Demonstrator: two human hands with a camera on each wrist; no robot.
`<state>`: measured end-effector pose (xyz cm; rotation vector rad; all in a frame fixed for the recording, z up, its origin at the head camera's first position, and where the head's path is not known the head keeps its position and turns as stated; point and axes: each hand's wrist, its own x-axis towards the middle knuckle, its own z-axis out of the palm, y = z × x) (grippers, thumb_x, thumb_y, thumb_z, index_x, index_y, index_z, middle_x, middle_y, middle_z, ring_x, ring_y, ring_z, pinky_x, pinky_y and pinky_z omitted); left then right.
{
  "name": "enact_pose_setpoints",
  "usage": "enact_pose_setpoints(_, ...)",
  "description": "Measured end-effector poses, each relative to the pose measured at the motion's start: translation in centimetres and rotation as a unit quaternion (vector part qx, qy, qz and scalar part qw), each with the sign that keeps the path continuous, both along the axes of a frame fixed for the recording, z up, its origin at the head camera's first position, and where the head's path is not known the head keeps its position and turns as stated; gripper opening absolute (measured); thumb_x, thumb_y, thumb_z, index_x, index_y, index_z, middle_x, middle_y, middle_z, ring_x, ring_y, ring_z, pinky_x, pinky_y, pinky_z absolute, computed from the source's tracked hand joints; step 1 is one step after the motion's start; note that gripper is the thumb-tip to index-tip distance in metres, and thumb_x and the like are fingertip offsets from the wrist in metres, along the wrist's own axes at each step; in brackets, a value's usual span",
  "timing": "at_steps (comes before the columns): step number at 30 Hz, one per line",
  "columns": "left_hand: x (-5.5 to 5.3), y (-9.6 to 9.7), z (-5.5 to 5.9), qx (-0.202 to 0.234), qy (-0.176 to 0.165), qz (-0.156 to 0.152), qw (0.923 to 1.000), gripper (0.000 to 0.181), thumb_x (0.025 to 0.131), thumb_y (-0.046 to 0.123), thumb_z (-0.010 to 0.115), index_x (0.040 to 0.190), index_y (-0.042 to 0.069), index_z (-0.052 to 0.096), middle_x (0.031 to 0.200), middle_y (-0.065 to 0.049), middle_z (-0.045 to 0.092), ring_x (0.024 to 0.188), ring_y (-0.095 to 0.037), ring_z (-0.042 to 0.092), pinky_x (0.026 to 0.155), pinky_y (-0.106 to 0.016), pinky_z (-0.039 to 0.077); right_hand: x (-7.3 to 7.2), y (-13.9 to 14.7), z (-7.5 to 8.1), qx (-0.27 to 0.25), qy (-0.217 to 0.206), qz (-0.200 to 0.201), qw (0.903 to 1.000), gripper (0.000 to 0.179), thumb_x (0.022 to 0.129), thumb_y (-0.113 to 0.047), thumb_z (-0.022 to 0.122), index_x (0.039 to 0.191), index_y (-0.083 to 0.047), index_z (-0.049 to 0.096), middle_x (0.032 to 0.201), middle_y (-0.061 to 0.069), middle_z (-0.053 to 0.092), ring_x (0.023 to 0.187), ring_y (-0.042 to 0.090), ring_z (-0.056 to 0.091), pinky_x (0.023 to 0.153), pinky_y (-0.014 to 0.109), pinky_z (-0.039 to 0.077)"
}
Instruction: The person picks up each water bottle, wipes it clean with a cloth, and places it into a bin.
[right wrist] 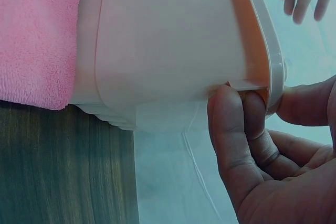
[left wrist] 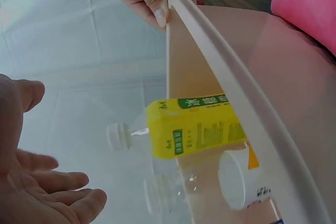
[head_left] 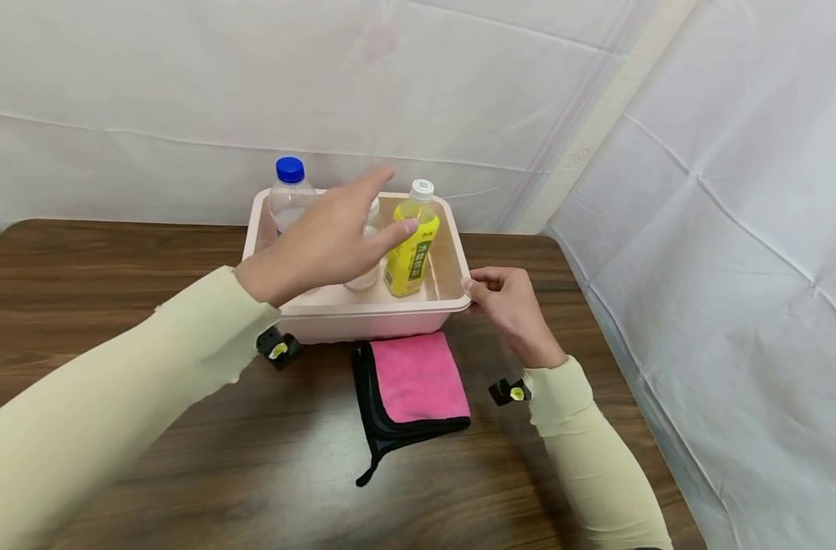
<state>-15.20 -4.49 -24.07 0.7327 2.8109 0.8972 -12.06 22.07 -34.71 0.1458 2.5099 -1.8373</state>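
Note:
My left hand (head_left: 325, 241) hovers over the pale pink plastic basin (head_left: 363, 325), fingers extended and holding nothing. With thumb and curled fingers, my right hand (head_left: 510, 309) pinches the basin's rim at its front right corner. A drink bottle with a yellow label (head_left: 413, 248) and white cap stands inside, just beyond my left thumb. Toward the left is a clear bottle with a blue cap (head_left: 290, 169). Another clear bottle with a white cap (left wrist: 153, 196) is partly hidden behind my left hand in the head view. In the left wrist view a white cup (left wrist: 233, 179) shows near the basin wall.
A folded pink cloth (head_left: 421, 378) with black edging lies on the dark wooden table (head_left: 267, 451), against the basin's front. White sheeting (head_left: 184, 76) hangs behind the table and along its right side.

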Motion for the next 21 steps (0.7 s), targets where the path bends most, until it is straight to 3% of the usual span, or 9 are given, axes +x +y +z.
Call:
enact_pose_setpoints(7, 1.3, -2.6, 0.0, -0.028, 0.023, -0.002, 0.9993, 0.084, 0.104, 0.058, 0.050, 0.168, 0.016, 0.017, 0.175, -0.009, 0.020, 0.164, -0.033, 0.013, 0.131, -0.062, 0.016, 0.1, 0.1, 0.1, 0.011, 0.001, 0.006, 0.9999, 0.032, 0.101, -0.007, 0.063, 0.124, 0.015, 0.067, 0.115, 0.039, 0.068, 0.073, 0.010, 0.071, 0.078, 0.039, 0.066)
enact_pose_setpoints(13, 1.9, -4.8, -0.5, -0.069, 0.042, -0.001, 0.9968, 0.085, 0.105, 0.057, 0.050, 0.167, 0.009, 0.019, 0.175, -0.016, 0.015, 0.164, -0.036, 0.005, 0.133, -0.058, 0.011, 0.5, 0.5, 0.5, 0.048, -0.008, 0.007, 0.9988, 0.031, 0.102, -0.010, 0.063, 0.123, 0.013, 0.068, 0.112, 0.034, 0.070, 0.077, 0.013, 0.070, 0.073, 0.028, 0.064)
enact_pose_setpoints(17, 2.3, -6.0, -0.8, -0.089, 0.045, 0.007, 0.9950, 0.090, 0.104, 0.062, 0.049, 0.167, 0.008, 0.016, 0.176, -0.015, 0.010, 0.165, -0.035, 0.001, 0.132, -0.059, 0.011, 0.7, 0.7, 0.8, 0.097, -0.011, 0.016, 0.9951, 0.030, 0.103, -0.012, 0.062, 0.122, 0.009, 0.070, 0.104, 0.025, 0.072, 0.079, 0.017, 0.068, 0.070, 0.024, 0.061)
enact_pose_setpoints(21, 2.7, -6.9, -0.9, -0.103, 0.050, 0.015, 0.9933, 0.093, 0.103, 0.065, 0.049, 0.167, 0.008, 0.015, 0.176, -0.016, 0.009, 0.164, -0.037, 0.002, 0.131, -0.061, 0.013, 0.9, 0.9, 1.3, 0.180, 0.000, 0.030, 0.9832, 0.029, 0.103, -0.019, 0.063, 0.121, 0.001, 0.073, 0.100, 0.015, 0.072, 0.083, 0.021, 0.065, 0.070, 0.026, 0.055)
